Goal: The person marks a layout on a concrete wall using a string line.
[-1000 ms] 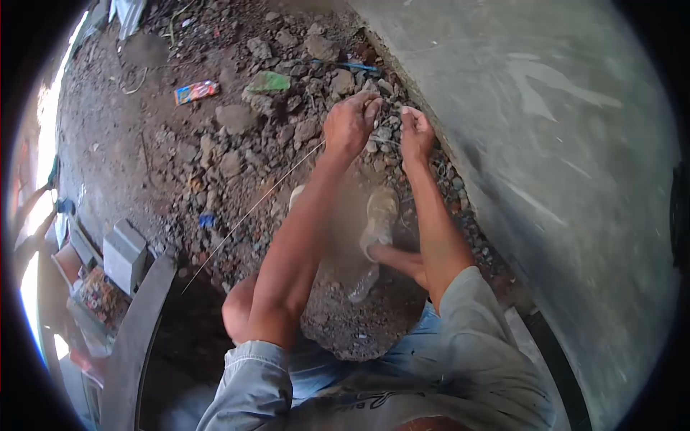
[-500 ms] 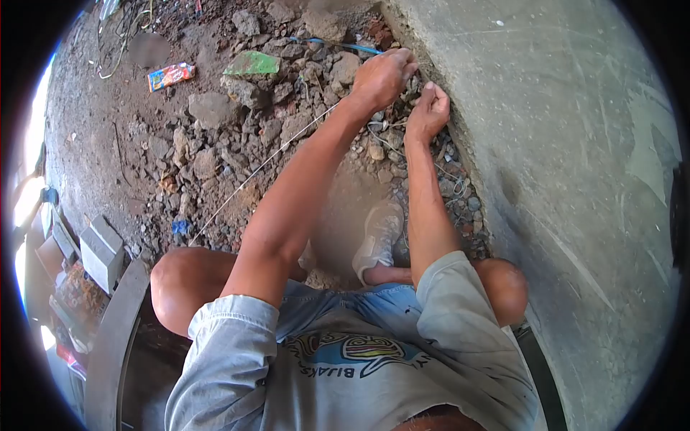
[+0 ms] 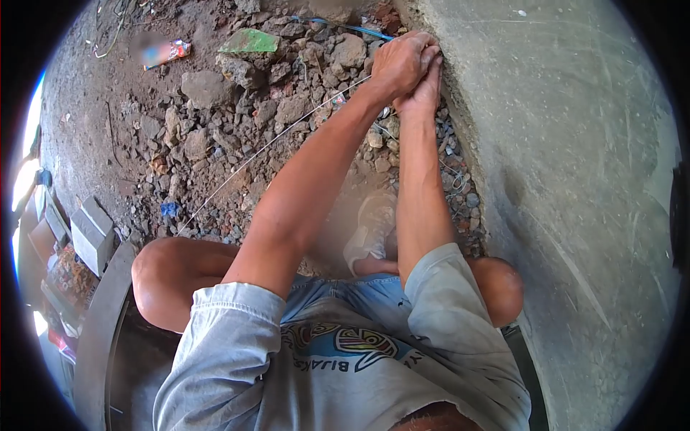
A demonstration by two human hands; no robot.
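Observation:
I squat over rubble beside a grey concrete wall (image 3: 575,144). My left hand (image 3: 399,65) is closed around a thin white string (image 3: 266,147) that runs taut from it down and left across the stones. My right hand (image 3: 425,90) presses up against the left one, fingers closed at the foot of the wall. Whether the right hand also grips the string is hidden by the left hand. Loose loops of the string (image 3: 453,176) lie on the stones below the hands. My shoe (image 3: 370,230) rests on bare dirt between my knees.
Broken stones and rubble (image 3: 215,108) cover the ground to the left. A green wrapper (image 3: 250,42), a red packet (image 3: 165,52) and a blue cord (image 3: 345,27) lie among them. Grey blocks (image 3: 90,233) and a curved dark rim (image 3: 97,330) sit at the lower left.
Both hands moved up and toward the wall and came together; the right hand, apart half a second ago, now touches the left. The string stays taut.

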